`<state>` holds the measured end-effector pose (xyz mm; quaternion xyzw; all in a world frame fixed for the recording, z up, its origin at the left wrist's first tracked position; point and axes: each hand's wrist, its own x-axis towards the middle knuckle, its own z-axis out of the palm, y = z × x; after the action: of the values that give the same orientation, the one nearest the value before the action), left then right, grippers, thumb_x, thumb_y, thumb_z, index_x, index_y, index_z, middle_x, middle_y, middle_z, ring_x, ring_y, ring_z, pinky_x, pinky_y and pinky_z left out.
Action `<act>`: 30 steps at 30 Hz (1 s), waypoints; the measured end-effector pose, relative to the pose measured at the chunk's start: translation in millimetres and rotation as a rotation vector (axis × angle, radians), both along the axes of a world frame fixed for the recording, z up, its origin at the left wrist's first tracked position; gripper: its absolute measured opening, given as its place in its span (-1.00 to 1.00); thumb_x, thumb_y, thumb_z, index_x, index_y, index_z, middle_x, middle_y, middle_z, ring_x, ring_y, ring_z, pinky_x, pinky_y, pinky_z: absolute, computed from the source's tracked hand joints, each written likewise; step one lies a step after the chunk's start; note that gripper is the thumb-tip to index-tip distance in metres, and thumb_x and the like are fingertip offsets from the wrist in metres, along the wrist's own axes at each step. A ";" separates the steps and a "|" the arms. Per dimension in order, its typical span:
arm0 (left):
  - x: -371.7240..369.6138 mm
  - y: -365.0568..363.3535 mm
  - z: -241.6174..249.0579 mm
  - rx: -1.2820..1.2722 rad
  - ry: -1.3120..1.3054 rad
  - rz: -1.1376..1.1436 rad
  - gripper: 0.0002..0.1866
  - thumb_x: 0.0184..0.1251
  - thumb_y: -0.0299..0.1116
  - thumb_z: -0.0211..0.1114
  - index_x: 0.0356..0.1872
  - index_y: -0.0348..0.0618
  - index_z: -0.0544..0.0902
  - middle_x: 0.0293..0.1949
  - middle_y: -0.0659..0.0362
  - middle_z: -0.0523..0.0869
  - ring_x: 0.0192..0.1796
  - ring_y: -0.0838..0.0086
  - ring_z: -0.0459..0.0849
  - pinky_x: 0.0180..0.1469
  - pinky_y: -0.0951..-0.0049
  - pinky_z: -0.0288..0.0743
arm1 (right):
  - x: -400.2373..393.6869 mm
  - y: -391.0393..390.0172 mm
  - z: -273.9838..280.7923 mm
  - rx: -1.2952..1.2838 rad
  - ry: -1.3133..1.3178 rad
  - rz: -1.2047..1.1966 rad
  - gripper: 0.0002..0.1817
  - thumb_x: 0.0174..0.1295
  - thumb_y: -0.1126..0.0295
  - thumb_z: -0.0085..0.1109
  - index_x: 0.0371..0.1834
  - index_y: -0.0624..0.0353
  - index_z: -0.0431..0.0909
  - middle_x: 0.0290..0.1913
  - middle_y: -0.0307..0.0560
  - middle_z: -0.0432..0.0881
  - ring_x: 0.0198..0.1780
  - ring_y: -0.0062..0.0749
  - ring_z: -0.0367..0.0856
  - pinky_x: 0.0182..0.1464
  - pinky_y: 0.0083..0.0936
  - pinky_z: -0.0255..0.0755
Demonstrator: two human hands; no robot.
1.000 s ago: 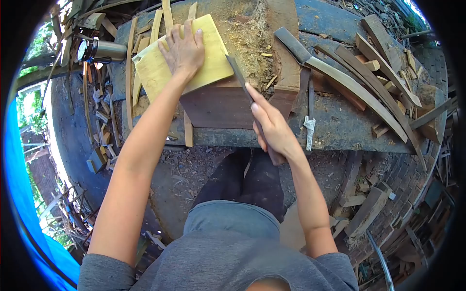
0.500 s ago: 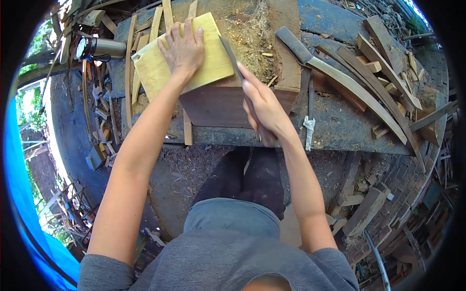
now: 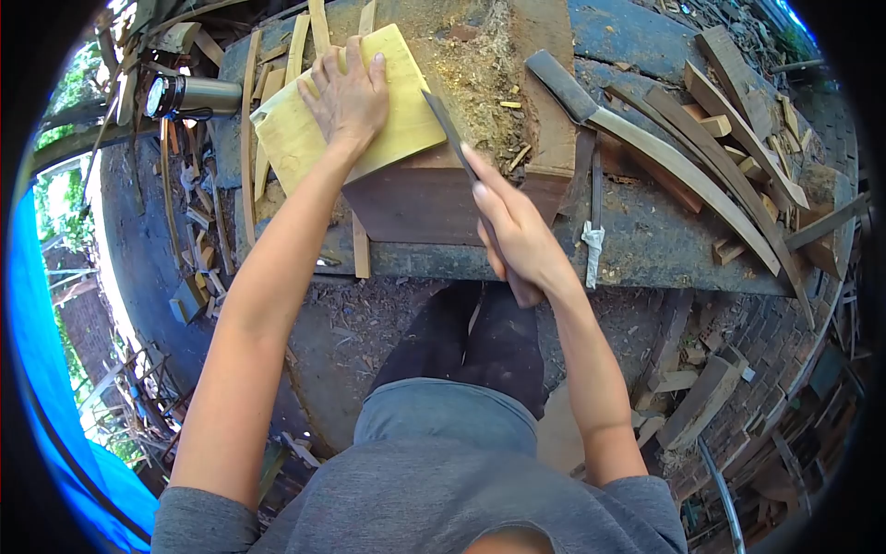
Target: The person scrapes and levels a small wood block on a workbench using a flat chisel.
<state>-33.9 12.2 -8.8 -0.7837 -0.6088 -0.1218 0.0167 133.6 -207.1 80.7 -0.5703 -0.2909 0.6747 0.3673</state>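
Observation:
My left hand [image 3: 349,100] lies flat with its fingers spread, pressing on a yellow wooden board [image 3: 403,129]. The board rests tilted on a dark reddish-brown wood block [image 3: 415,205] at the bench's front edge. In my right hand [image 3: 517,222] is a long, narrow dark-bladed tool [image 3: 446,118], with the fingers wrapped round it and its brown butt end showing below the palm. The blade points away from me, slanting to the left, and its tip is right at the board's right edge.
On the right of the bench [image 3: 646,263] lies a curved-handled tool with a dark flat head [image 3: 561,85], beside several wood offcuts [image 3: 738,138]. A metal flashlight [image 3: 198,94] stands out at the left among thin wood strips [image 3: 247,138]. Chips and sawdust [image 3: 484,83] cover the block's top.
My right hand has drawn the dark-bladed tool back toward me and slightly right, along the board's edge. My left hand and the board stay in place.

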 end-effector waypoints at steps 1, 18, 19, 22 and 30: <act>-0.5 1.4 -1.0 0.008 0.003 -0.006 -0.39 0.57 0.17 -0.16 0.51 0.17 0.30 0.47 0.01 0.32 0.56 0.11 0.15 0.54 -0.21 -0.22 | 0.4 2.8 -1.8 0.001 -0.002 0.003 -0.45 0.59 0.23 -0.23 0.62 -0.11 0.18 -0.66 -0.32 0.27 -0.78 -0.61 0.30 -0.64 -0.53 0.32; 2.1 -6.8 3.2 -0.023 0.005 0.010 -0.38 0.57 0.18 -0.16 0.51 0.15 0.30 0.47 0.03 0.32 0.57 0.13 0.13 0.54 -0.23 -0.21 | 5.8 45.2 -13.7 0.052 0.027 0.014 -0.43 0.58 0.22 -0.25 0.65 -0.11 0.11 -0.64 -0.32 0.27 -0.79 -0.61 0.29 -0.66 -0.55 0.33; 2.0 -6.6 2.0 -0.025 0.015 0.011 -0.38 0.57 0.18 -0.16 0.51 0.14 0.30 0.47 0.03 0.32 0.57 0.13 0.12 0.54 -0.24 -0.21 | 7.8 31.3 -11.1 0.058 0.017 0.041 -0.43 0.59 0.22 -0.25 0.65 -0.11 0.11 -0.65 -0.33 0.27 -0.79 -0.61 0.29 -0.66 -0.56 0.32; 1.2 -2.5 0.9 -0.018 0.009 0.017 -0.37 0.57 0.18 -0.15 0.51 0.13 0.30 0.47 0.02 0.32 0.58 0.13 0.11 0.54 -0.24 -0.21 | 3.9 5.5 -3.7 0.009 0.025 0.014 -0.44 0.59 0.22 -0.24 0.63 -0.11 0.14 -0.66 -0.32 0.30 -0.79 -0.62 0.29 -0.66 -0.57 0.33; 0.6 -0.9 -1.6 -0.010 -0.003 0.020 -0.38 0.57 0.18 -0.15 0.51 0.16 0.29 0.48 0.00 0.31 0.58 0.12 0.11 0.54 -0.24 -0.22 | 6.3 12.7 -6.0 0.009 -0.026 0.033 -0.45 0.58 0.23 -0.22 0.62 -0.14 0.18 -0.67 -0.32 0.28 -0.79 -0.61 0.31 -0.66 -0.55 0.34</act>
<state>-33.2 11.3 -10.4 -0.7776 -0.6171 -0.1197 0.0133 139.9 -194.4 74.7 -0.5725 -0.3083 0.6718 0.3547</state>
